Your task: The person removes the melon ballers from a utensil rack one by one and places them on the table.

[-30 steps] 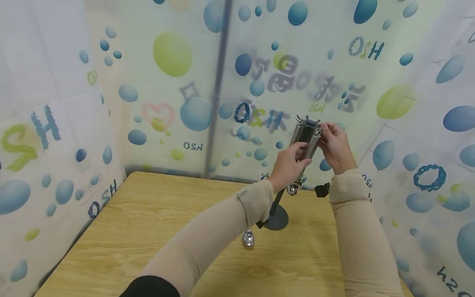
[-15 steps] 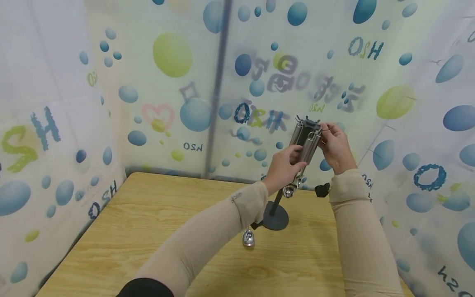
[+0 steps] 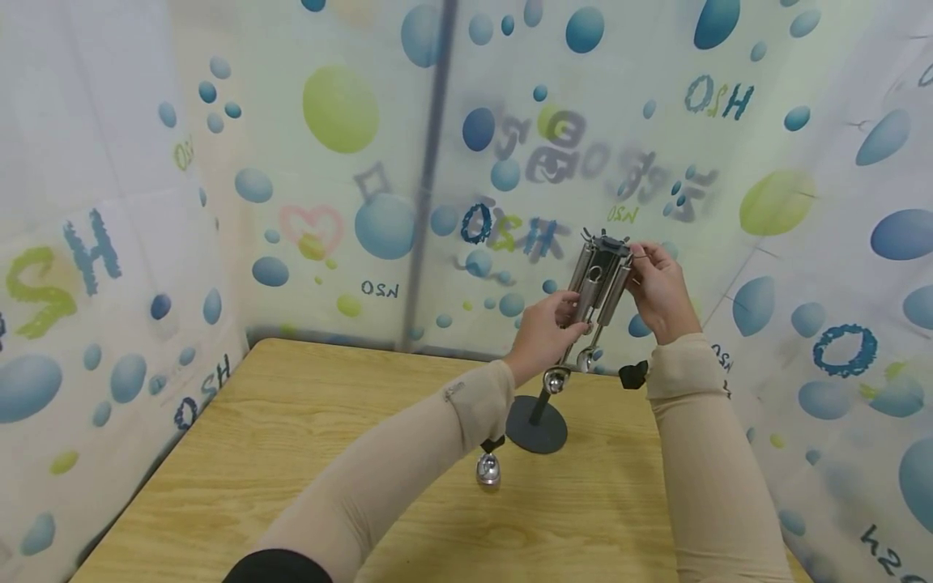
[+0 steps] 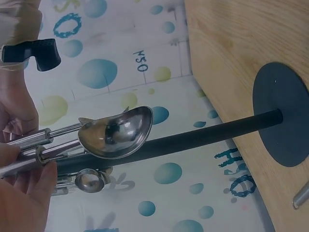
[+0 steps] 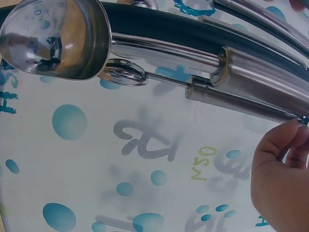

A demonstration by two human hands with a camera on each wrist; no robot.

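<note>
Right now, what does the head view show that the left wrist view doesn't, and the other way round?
Head view only: the hooked top of the dark stand, and a shiny bowl on the table. Left wrist view only: a metal piece lying there, perhaps that bowl's handle. Both: left hand holding a metal scoop, right hand and the stand's round base.
</note>
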